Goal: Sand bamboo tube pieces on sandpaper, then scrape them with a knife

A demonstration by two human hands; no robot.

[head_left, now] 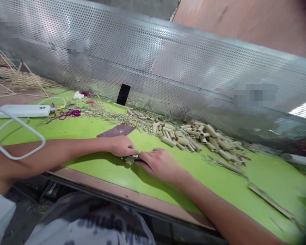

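Nearest, a printed shirt [91, 228] shows below the edge of the green worktop [97, 180]. Both forearms reach across it and the hands meet near the front. The left hand [122, 146] is curled narrowly around a small dark blade [132, 158], mostly hidden between the hands, with a pale sliver beneath it. The right hand [159, 165] lies over the blade's other end, fingers together; whether it grips, I cannot tell. A white cable [28, 126] loops over the left forearm and runs toward a white power bank [22, 111].

Just beyond the hands lies a rust-brown flat plate [116, 130]. Farther on, short cut bamboo lengths [183, 136] sit heaped beside a drift of pale shavings [117, 117], which seems to show much cutting done, while a long uncut strip [270, 200] at right looks left over. Magenta cord [66, 114] lies at left. A black phone [123, 94] leans against a perforated metal sheet [168, 68] along the far edge, and woven bamboo frames [17, 78] stand at far left.
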